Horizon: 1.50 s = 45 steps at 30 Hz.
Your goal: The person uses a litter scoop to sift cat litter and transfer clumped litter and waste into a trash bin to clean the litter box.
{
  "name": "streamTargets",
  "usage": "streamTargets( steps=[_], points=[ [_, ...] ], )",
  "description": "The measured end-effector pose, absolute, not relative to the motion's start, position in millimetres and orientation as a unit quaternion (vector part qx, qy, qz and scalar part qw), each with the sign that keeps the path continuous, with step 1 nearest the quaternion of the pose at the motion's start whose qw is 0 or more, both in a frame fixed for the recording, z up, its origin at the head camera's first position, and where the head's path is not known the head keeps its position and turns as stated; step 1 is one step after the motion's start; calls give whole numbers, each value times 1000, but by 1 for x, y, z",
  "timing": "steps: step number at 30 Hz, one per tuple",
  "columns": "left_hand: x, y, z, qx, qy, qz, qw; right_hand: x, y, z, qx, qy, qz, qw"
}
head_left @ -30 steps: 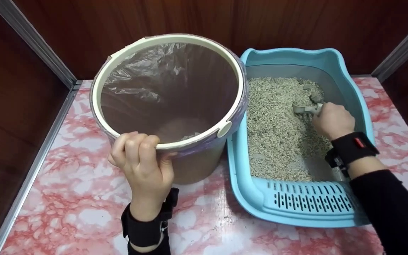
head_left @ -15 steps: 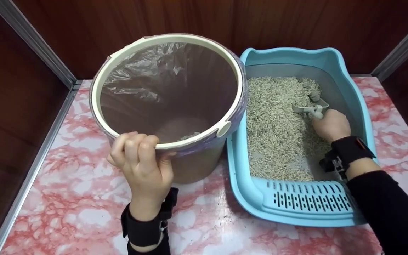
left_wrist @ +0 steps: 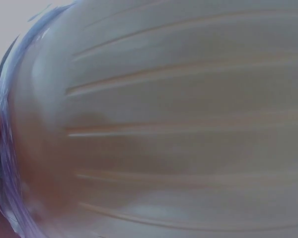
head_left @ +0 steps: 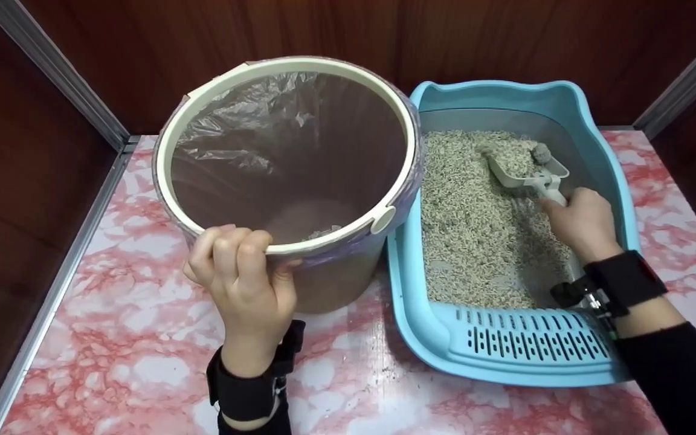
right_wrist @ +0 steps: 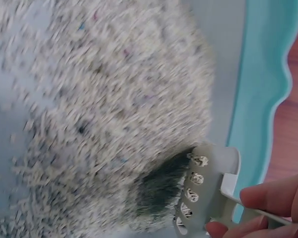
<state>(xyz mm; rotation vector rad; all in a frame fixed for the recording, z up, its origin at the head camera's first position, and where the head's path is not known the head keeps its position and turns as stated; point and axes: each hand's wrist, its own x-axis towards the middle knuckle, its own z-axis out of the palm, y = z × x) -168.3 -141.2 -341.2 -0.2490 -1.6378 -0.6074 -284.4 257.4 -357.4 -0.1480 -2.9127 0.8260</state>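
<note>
My left hand (head_left: 245, 278) grips the near rim of a lined trash bin (head_left: 318, 243), fingers over the edge and thumb outside. The left wrist view is filled by the bin's ribbed outer wall (left_wrist: 188, 109), with purple-tinted bag film at its edge. My right hand (head_left: 586, 223) holds a pale slotted litter scoop (head_left: 550, 181) by its handle, over the right side of the blue litter box. Pale cat litter (head_left: 463, 223) heaps in the scoop, and a grey clump (head_left: 541, 153) sits at its far side. Slots in the scoop (right_wrist: 208, 181) show in the right wrist view.
The blue litter box (head_left: 405, 302) stands against the bin's right side, with a slotted front ledge (head_left: 523, 338). Both stand on a red-and-white marbled surface (head_left: 136, 338). Dark wooden panels (head_left: 348, 30) close in the back and sides.
The scoop dipped into the litter and now comes up level, loaded with litter beside the grey clump. My right hand shifted slightly right and toward me. The left hand stays on the rim.
</note>
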Motion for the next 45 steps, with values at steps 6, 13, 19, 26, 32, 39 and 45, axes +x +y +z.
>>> streamTargets(
  steps=[6, 13, 19, 26, 32, 39, 45],
  points=[
    [-166, -143, -341, -108, -717, -265, 636, -274, 245, -357, -33, -948, 293, 120],
    [-165, -145, -340, -107, -716, -266, 637, -271, 237, -356, 5, -927, 320, 195],
    [-165, -145, -339, -108, -715, -267, 637, -272, 236, -357, 9, -924, 321, 206],
    [-165, -146, -339, -107, -718, -265, 635, -272, 236, -359, 15, -928, 302, 219],
    [-164, -146, -338, -108, -716, -267, 635, -271, 236, -357, 11, -934, 287, 210],
    [-165, -146, -338, -109, -715, -266, 637, -271, 235, -355, 5, -936, 290, 198],
    [-166, -147, -338, -109, -717, -264, 635, -273, 234, -355, 4, -934, 307, 182]
  ],
)
